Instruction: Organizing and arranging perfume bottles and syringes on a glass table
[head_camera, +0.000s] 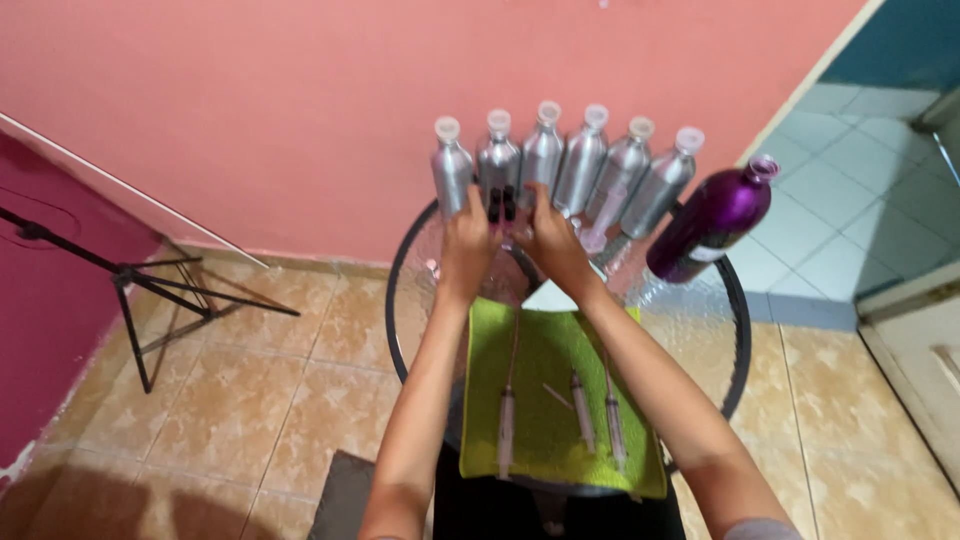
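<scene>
Room: pink wall behind, beige tiled floor, dark tripod (150, 290) at the left.
Desk: round glass desk (700, 330) with a green towel (545, 400) on it.
Left hand (468, 240): fingers curled around small dark bottles (500, 203), touching them.
Right hand (545, 240): fingers closed on the same small dark bottles from the other side.
Behind: six silver bottles (582, 160) in a row; purple bottle (712, 218) tilted at the right.
Towel: three syringes (583, 412) lie near the wrists, well apart from the fingers.
</scene>
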